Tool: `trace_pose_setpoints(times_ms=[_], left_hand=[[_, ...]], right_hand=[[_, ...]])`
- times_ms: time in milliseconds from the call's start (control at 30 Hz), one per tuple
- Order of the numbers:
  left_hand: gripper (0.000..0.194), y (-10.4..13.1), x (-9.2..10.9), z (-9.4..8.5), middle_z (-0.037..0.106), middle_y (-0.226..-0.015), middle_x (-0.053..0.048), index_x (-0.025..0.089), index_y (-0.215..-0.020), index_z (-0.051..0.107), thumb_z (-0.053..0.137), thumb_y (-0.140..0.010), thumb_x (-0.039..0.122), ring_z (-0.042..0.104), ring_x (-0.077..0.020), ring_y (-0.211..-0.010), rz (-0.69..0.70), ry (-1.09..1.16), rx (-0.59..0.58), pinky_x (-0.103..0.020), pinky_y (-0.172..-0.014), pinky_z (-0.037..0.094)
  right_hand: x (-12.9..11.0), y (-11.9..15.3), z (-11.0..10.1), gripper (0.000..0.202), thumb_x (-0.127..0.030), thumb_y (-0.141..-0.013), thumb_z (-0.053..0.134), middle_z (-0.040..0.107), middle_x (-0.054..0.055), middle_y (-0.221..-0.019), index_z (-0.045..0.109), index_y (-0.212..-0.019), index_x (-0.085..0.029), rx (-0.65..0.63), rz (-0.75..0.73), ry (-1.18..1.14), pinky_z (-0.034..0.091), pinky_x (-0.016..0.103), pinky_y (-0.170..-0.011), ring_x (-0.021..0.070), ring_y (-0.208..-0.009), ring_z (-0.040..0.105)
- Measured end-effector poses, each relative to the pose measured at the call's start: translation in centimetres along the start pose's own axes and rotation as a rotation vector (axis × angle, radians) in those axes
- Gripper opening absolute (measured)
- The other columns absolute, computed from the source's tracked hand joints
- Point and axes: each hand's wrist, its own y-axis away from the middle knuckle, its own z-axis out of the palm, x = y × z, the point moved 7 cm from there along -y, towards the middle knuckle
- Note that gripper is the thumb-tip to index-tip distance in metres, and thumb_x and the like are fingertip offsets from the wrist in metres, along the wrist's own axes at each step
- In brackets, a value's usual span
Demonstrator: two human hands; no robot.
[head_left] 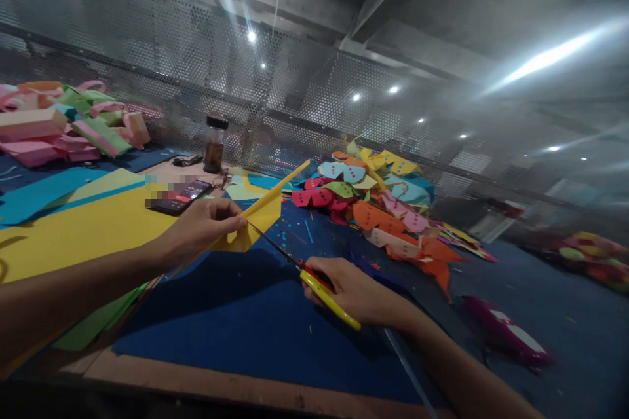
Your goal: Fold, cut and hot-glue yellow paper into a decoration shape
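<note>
Place: I was apparently in a papercraft workshop.
Ceiling (491, 6): was raw concrete above my right hand (341, 285).
Perforated partition (196, 72): stood beyond my left hand (204, 229).
Paper cutouts (376, 217): lay heaped beyond my right.

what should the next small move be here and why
I'd probably shift the left hand slightly farther from the blades before cutting: it pinches the folded yellow paper, and the scissors in the right hand point toward it, their tips very near its fingertips. How far the blades are open is hard to tell.
</note>
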Motion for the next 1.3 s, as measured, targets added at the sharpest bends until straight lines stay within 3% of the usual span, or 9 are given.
trace_pose_setpoints(times_ms=[533,767,1300], left_hand=[[0.037,-0.01,0.22,0.04,0.072,-0.071,-0.004,0.017,-0.079,0.070,0.079,-0.071,0.052,0.062,-0.0157,-0.060,0.022,0.030,-0.011,-0.024,-0.053,0.045],[0.036,0.05,0.40,-0.02,0.066,-0.064,-0.001,0.017,-0.077,0.070,0.080,-0.071,0.051,0.053,-0.0116,-0.052,0.025,0.024,-0.004,-0.021,-0.047,0.035],[0.037,0.18,0.40,0.01,0.060,-0.062,0.003,0.018,-0.076,0.067,0.080,-0.068,0.051,0.047,-0.0096,-0.052,-0.009,0.031,0.009,-0.020,-0.048,0.032]], right_hand=[[0.00,0.01,0.07,0.022,-0.037,-0.095,0.057,0.060,-0.001,-0.079,0.055,-0.083,-0.018,0.020,-0.011,-0.002,0.033,0.027,-0.065,0.0142,-0.073,0.051],[0.30,-0.07,0.23,0.027,-0.041,-0.096,0.057,0.059,-0.002,-0.079,0.056,-0.082,-0.018,0.019,-0.008,-0.004,0.031,0.027,-0.062,0.0136,-0.072,0.049],[0.35,-0.04,0.38,0.024,-0.039,-0.097,0.058,0.057,-0.003,-0.078,0.057,-0.084,-0.018,0.017,0.009,0.005,0.030,0.026,-0.063,0.0124,-0.071,0.046]])
